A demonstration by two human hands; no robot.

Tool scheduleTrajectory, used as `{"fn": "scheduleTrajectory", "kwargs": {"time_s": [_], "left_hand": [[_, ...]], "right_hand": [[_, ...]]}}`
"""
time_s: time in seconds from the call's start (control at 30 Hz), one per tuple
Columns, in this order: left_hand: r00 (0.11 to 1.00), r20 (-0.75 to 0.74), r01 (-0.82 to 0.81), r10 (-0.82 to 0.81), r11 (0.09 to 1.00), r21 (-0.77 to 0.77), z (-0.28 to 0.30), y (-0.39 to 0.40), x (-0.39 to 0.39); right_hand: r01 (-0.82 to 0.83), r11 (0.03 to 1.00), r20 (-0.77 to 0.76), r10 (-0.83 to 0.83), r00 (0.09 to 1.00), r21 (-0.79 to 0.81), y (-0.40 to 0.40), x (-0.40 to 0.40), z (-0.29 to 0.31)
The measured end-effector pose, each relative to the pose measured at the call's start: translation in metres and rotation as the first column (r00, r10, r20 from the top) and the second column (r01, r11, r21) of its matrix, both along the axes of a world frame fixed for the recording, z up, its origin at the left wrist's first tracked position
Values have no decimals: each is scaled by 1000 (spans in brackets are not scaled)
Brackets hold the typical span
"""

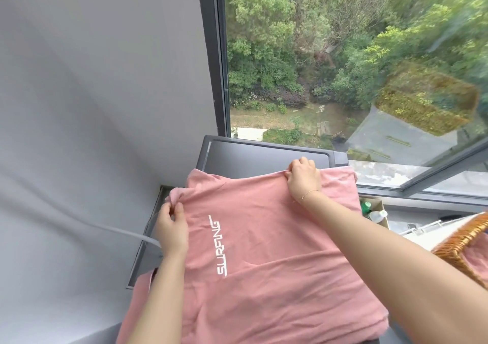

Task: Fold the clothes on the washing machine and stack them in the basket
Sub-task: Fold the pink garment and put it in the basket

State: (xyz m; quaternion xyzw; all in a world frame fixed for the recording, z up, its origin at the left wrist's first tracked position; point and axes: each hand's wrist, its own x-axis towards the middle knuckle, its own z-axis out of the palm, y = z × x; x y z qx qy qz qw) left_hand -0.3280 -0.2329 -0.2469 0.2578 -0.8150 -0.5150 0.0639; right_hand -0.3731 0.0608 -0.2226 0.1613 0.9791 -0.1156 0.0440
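We see a pink shirt (264, 251) spread over the washing machine (264, 156) in the middle and bottom of the frame. Our left hand (171, 227) pinches its edge at the left, and our right hand (303, 177) grips the far edge near the top. We think the shirt is light, soft and floppy, so we hold it by the edges and corners. The basket (462, 240) sits at the right edge, near the shirt
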Motion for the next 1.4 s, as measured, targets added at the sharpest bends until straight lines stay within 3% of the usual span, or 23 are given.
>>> {"fn": "scheduleTrajectory", "kwargs": {"time_s": [0.07,0.13,0.23,0.3,0.4,0.57,0.63,0.73,0.8,0.87,0.93,1.07,1.17,1.23,1.3,1.4], "left_hand": [[977,207,-15,-43,963,268,1,-10,-11],[897,414,-78,-152,870,487,1,-23,-23],[808,494,-50,-321,798,601,5,-30,-31],[852,456,-25,-256,851,524,9,-26,-34],[977,209,-49,-42,910,412,16,-16,-33],[990,-39,141,-135,931,337,42,-22,-24],[978,-114,201,-173,922,331,59,-28,-15],[951,-214,293,-224,875,385,87,-32,9],[923,-216,378,-317,851,364,97,-42,32],[903,-131,429,-409,853,297,94,-54,60],[871,2,480,-491,852,209,80,-67,87],[777,290,559,-559,824,92,45,-74,115],[876,196,422,-441,897,132,57,-53,118],[904,82,401,-420,898,179,67,-35,116],[916,-11,401,-402,913,70,64,-28,110],[912,-153,357,-380,921,-156,60,-37,119]], "right_hand": [[-41,999,-13,41,999,-28,-3,0,3],[-93,990,-30,91,995,-103,-7,1,7],[-211,962,45,222,974,-175,-18,1,14],[-295,944,95,310,946,-145,-26,0,17],[-329,942,115,335,935,-71,-35,-1,22],[-357,933,148,359,921,-41,-37,9,27],[-375,927,75,375,924,-14,-33,18,34],[-372,928,-221,370,902,33,-28,49,49],[-332,943,-440,306,844,20,-29,87,57],[-308,951,-527,252,812,-20,-32,132,53],[-307,952,-500,274,822,17,-38,171,36],[-291,949,-261,314,913,121,-42,203,-1],[-332,931,-222,359,906,153,-40,197,-1],[-376,913,-162,399,903,158,-37,192,2],[-405,909,-169,417,893,102,-35,186,9],[-430,902,-409,403,819,27,-33,188,30]]}}
